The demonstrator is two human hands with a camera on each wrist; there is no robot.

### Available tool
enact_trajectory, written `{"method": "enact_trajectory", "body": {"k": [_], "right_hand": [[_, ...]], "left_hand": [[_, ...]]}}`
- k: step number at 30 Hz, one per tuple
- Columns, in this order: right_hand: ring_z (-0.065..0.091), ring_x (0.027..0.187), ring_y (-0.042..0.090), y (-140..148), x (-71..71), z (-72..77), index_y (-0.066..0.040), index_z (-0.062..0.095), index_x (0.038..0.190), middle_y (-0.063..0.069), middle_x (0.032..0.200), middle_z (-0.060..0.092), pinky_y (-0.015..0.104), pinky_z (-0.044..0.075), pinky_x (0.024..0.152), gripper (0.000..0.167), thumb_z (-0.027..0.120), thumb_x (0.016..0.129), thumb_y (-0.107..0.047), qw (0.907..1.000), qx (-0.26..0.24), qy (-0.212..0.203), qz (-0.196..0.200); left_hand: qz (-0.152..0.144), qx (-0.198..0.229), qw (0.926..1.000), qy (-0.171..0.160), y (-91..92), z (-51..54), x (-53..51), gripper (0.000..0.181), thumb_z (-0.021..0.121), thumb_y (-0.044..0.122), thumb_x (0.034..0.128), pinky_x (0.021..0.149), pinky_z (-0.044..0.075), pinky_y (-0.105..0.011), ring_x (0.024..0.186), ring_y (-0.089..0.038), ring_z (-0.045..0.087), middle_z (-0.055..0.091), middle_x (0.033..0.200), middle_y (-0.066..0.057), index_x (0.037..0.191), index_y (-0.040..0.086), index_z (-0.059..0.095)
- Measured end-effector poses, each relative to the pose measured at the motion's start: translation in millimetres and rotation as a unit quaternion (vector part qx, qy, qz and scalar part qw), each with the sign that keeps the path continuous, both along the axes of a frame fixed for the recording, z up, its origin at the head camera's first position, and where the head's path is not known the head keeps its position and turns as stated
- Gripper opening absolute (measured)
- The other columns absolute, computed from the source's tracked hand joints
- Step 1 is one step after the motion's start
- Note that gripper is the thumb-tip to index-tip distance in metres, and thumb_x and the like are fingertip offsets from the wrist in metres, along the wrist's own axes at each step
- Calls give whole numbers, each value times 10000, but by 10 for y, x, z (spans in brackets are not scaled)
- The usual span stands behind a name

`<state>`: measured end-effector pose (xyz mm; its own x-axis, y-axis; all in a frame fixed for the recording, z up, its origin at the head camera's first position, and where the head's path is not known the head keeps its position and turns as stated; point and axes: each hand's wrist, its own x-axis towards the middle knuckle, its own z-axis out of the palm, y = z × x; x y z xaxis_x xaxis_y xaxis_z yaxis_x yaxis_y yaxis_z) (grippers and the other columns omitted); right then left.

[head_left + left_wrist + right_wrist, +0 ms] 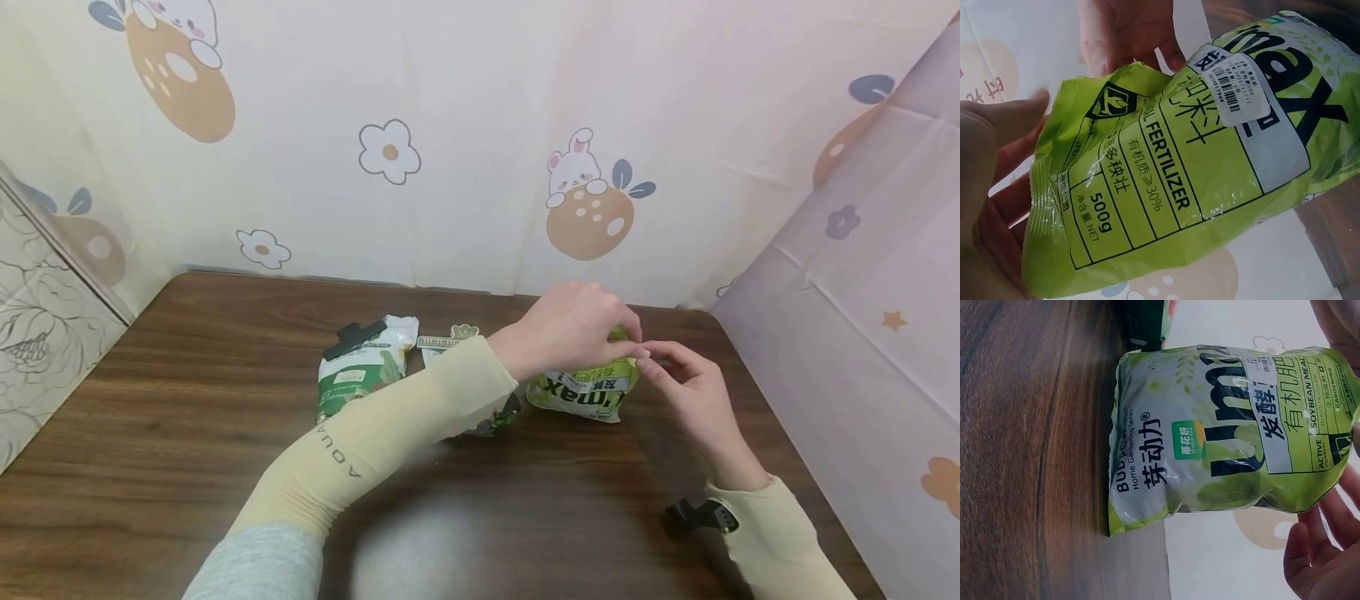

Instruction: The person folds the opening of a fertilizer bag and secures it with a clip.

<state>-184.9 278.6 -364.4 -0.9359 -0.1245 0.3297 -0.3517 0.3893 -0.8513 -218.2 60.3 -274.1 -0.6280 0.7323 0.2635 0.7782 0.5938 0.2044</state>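
Observation:
A green and white fertilizer bag [1166, 162] stands upside down on the table at the right of the head view, its printing inverted. My left hand [577, 329] reaches over it from the left and grips its upper edge, some fingers behind the bag in the left wrist view. My right hand [693, 396] pinches the upper right corner, its thumb and index finger meeting the left fingertips there. The right wrist view shows the bag's [1210, 437] front, with the right hand [1325, 550] by its top end. Where the fingertips press is partly hidden.
Left of the hands, a green and white bag [352, 379] carries a black clip [355, 339]. Beside it, another bag, mostly behind the left sleeve [390, 433], has a ruler-like clip [442, 341]. Patterned cloth [480, 208] hangs behind the wooden table [150, 417].

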Motion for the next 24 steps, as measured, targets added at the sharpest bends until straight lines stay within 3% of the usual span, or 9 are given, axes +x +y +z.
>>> {"method": "enact_trajectory", "body": {"k": [17,24], "right_hand": [[628,882,79,-27,-33,-92,12,661,1091,-51,998,649,166,496,728,172,693,939,-62,9990,325,215,-208],[629,882,44,-57,-60,-109,-8,678,975,96,981,666,153,495,728,49,687,927,-8,9979,419,432,-226]], "left_hand": [[295,39,9994,-152,3,-20,3,167,653,316,956,634,482,-209,813,-29,605,702,940,142,1027,235,781],[238,139,9996,47,0,-37,15,155,644,275,960,543,447,-205,698,-23,568,700,899,157,993,254,794]]}}
